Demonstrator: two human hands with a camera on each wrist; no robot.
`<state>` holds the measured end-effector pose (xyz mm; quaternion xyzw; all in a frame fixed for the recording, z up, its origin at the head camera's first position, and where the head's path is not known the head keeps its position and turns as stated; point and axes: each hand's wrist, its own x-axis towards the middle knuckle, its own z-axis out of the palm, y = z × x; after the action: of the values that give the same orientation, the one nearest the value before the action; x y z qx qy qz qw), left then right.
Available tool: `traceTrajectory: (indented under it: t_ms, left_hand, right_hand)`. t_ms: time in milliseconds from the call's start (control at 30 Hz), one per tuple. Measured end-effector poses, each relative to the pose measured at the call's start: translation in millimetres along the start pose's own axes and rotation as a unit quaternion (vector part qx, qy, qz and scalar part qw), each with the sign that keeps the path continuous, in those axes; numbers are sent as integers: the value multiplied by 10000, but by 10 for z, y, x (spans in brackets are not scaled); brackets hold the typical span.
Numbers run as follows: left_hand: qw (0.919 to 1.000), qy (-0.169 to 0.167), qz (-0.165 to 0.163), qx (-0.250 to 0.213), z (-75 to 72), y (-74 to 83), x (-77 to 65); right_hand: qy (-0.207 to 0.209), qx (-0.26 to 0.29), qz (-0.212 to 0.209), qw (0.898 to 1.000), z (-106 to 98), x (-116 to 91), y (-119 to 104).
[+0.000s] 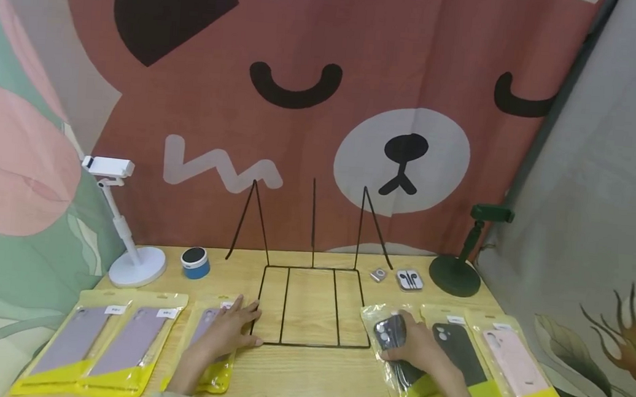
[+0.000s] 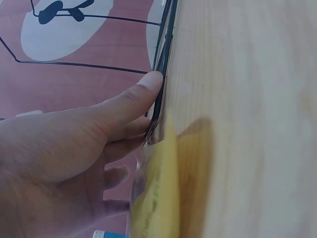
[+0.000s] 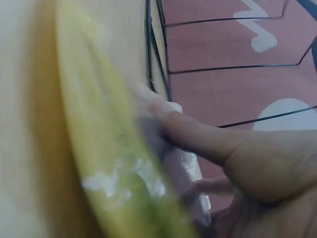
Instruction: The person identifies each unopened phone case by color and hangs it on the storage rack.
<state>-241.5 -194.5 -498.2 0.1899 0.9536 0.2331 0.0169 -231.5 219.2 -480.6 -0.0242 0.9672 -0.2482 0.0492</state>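
Observation:
My left hand [image 1: 223,334] lies over a packaged purple phone case [image 1: 219,381], fingers extended, thumb near the front left corner of a black wire rack [image 1: 313,345]. In the left wrist view, the thumb of the left hand [image 2: 59,163] overlaps the rack's edge, above the yellow end of the pouch [image 2: 157,193]. On the other side, my right hand [image 1: 425,352] grips a clear-and-yellow pouch with a black phone case [image 1: 408,376]. The right wrist view has that pouch [image 3: 106,134] tilted and blurred, the thumb of the right hand [image 3: 262,168] across its edge.
Two more purple case pouches [image 1: 66,344] lie at the left; a dark case [image 1: 462,350] and a pink case [image 1: 517,363] lie right. Behind stand a white phone stand [image 1: 137,266], blue speaker [image 1: 196,264], small silver clip [image 1: 378,275], boxed earphones [image 1: 409,280] and green stand [image 1: 455,276].

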Motion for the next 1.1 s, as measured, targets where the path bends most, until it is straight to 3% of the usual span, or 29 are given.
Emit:
traceTrajectory:
  t_ms: [100, 233, 333, 500, 767, 867, 1000, 1100]
  left_hand:
    - [10000, -65, -38, 3, -3, 16, -6]
    - [9998, -185, -57, -65, -2, 25, 24]
    - [9997, -216, -83, -39, -6, 15, 23]
    - [9997, -183, -145, 12, -26, -10, 4]
    - [9994, -220, -229, -132, -34, 8, -13]
    - [9995, -202, -226, -89, -31, 9, -10]
    - [9997, -176, -193, -22, -33, 6, -1]
    - [9997, -176, -172, -19, -29, -2, 7]
  right_hand:
    - [-63, 337, -250, 9991, -103, -21, 23]
    - [-69, 824, -819, 9932, -393, -117, 7]
    - [-127, 1394, -1260, 9821, -530, -179, -43]
    - [-253, 2149, -1947, 9567, -569, -233, -248]
    - [-532, 3209, -1850, 9273, -557, -336, -507]
    - [-542, 3345, -1829, 9229, -590, -426, -622]
    - [-357, 3444, -1762, 9215, -662, -614, -856]
    - [-27, 3630, -2031, 9094, -703, -756, -1063]
